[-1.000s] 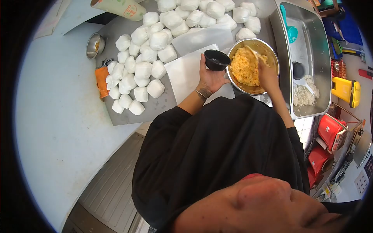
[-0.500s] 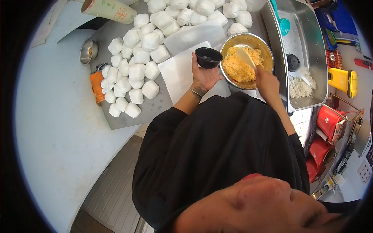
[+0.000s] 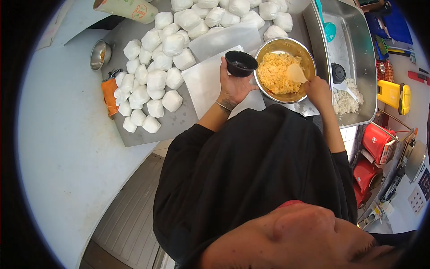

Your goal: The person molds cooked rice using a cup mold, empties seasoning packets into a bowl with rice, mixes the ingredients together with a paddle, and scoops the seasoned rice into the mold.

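My left hand (image 3: 234, 85) holds a small black bowl (image 3: 241, 63), its fingers around the side and its thumb stretched toward the metal bowl. Inside the black bowl I make out no food. To its right stands a steel mixing bowl (image 3: 312, 67) with orange-yellow rice (image 3: 275, 74) in it. My right hand (image 3: 319, 92) is closed on the handle of a pale rice paddle (image 3: 295, 73), whose blade rests on the rice at the bowl's right side. White paper sheets (image 3: 201, 83) lie under and beside my left hand.
Many white wrapped bundles (image 3: 174, 45) crowd the steel table at the left and back. A deep steel tray (image 3: 354, 49) on the right holds white rice (image 3: 347, 102), a white paddle and a teal scoop (image 3: 329, 30). A small metal bowl (image 3: 95, 56) and an orange packet (image 3: 109, 96) sit far left.
The paddle and my right hand have shifted to the right within the mixing bowl, with the blade now turned toward the left. My left hand and the black bowl have stayed nearly in place.
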